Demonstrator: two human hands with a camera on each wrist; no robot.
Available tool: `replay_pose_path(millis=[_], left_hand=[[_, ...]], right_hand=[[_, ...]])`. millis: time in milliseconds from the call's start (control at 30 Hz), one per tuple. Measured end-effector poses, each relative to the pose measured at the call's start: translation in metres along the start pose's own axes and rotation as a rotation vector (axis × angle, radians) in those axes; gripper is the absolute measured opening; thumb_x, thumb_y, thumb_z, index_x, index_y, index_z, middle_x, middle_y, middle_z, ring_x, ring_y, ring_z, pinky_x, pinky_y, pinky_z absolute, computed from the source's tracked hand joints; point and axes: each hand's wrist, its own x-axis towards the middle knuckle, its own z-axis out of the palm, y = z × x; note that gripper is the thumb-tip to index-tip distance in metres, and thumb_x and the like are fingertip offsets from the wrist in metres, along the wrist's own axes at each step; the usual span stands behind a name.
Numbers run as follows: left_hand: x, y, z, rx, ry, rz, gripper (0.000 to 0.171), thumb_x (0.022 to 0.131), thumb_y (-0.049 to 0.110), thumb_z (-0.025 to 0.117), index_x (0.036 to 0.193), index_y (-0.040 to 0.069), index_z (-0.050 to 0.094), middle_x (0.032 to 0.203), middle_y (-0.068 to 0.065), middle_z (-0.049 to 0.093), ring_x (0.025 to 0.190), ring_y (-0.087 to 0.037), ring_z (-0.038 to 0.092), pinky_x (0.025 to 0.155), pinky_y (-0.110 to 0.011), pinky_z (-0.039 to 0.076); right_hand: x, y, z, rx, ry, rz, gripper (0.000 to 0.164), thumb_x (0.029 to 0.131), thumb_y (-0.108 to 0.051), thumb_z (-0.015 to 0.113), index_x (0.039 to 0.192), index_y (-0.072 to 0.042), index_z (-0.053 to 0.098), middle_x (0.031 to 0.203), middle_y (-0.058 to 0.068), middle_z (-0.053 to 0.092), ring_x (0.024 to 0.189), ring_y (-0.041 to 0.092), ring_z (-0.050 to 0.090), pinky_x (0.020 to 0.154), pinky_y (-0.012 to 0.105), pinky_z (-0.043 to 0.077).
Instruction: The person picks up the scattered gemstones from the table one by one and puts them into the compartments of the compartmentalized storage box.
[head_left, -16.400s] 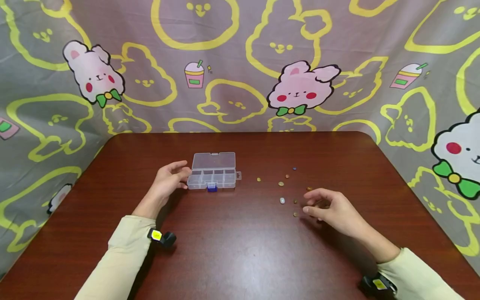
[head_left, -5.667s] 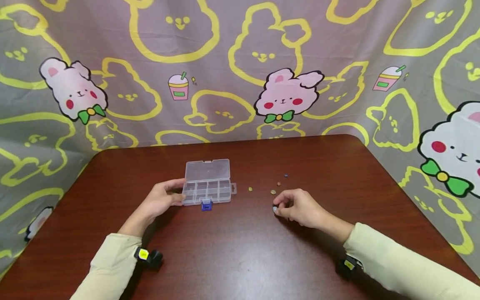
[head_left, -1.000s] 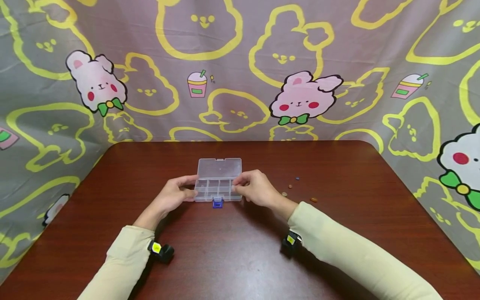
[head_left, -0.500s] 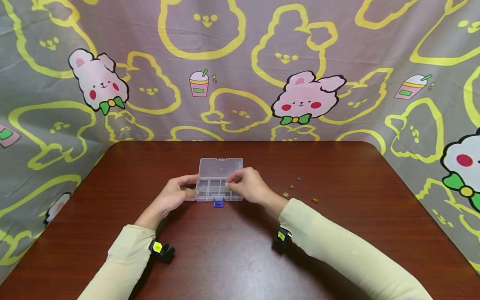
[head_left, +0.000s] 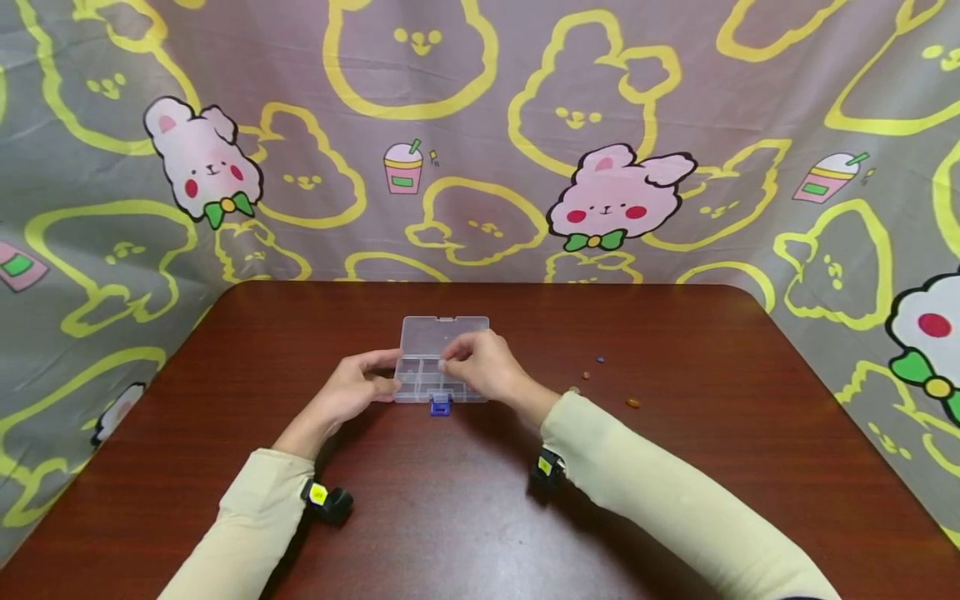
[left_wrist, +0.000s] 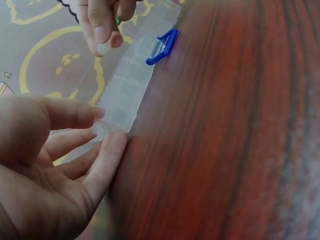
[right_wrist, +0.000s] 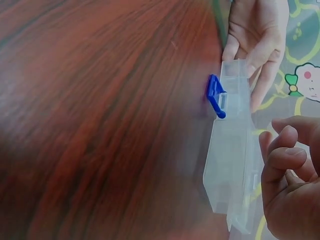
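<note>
A clear plastic compartment box [head_left: 408,390] with a blue latch [head_left: 440,408] stands on the table, its lid [head_left: 420,335] raised at the back. My left hand [head_left: 356,387] grips the box's left end, thumb at the front and fingers behind, as the left wrist view also shows. Over the box's right half is my right hand [head_left: 483,367], fingertips close above the middle compartments. In the left wrist view its fingers pinch a small white oval piece [left_wrist: 103,48]. In the right wrist view the right fingers [right_wrist: 287,155] curl beside the open box.
Right of the box lie a small blue piece [head_left: 600,360], a reddish one [head_left: 586,376] and an orange oval one [head_left: 633,402]. A pale round piece [head_left: 574,389] is partly covered by the right sleeve. A patterned cloth [head_left: 480,150] hangs behind the dark table [head_left: 480,517].
Earlier my right hand picked among small pieces at the right; the yellow, white and green ones no longer lie there. Over the last second it moves left across the box. My left hand keeps its grip.
</note>
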Motion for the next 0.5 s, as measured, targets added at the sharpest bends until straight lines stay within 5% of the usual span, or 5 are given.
replay_pose_path(millis=[500], left_hand=[[0.001,-0.002,0.000,0.005,0.000,-0.006,0.055,0.090,-0.003,0.065,0.143,-0.005,0.050,0.140,-0.028,0.053,0.099,-0.025,0.066,0.082,-0.034,0.058]], right_hand=[[0.015,-0.004,0.009,-0.001,0.007,0.056,0.010,0.088,-0.009,0.076,0.096,-0.003,0.075,0.078,0.002,0.070,0.053,0.018,0.062,0.050,0.026,0.052]])
